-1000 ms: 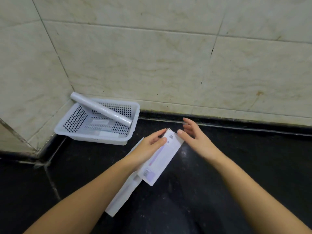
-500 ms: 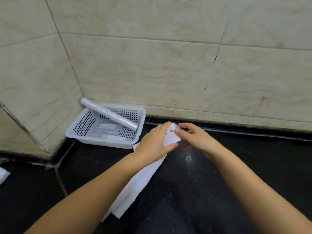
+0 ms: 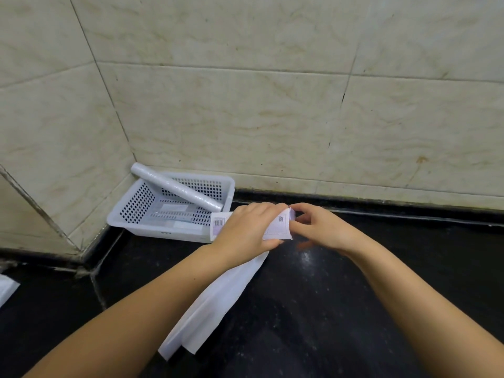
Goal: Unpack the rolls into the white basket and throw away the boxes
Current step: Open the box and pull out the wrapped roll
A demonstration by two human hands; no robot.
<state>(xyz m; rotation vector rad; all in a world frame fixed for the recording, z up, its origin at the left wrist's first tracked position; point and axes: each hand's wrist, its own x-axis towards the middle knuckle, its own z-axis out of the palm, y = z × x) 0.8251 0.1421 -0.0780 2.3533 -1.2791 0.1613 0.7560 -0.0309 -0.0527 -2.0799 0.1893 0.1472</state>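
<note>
A white perforated basket (image 3: 131,205) sits in the wall corner on the black floor. One clear plastic roll (image 3: 177,188) leans across it, its upper end over the back left rim. My left hand (image 3: 249,230) grips a long white box (image 3: 219,223) held level in front of the basket, barcode at its left end. My right hand (image 3: 317,227) pinches the box's right end flap. A second flat white box (image 3: 215,304) lies on the floor under my left forearm.
Beige tiled walls (image 3: 245,118) close off the back and left. The floor (image 3: 327,309) is glossy black stone. A white scrap (image 3: 6,291) shows at the left edge.
The box went from slanted to level and rose in front of the basket. My left hand wrapped around its middle. My right hand closed in and took its right end.
</note>
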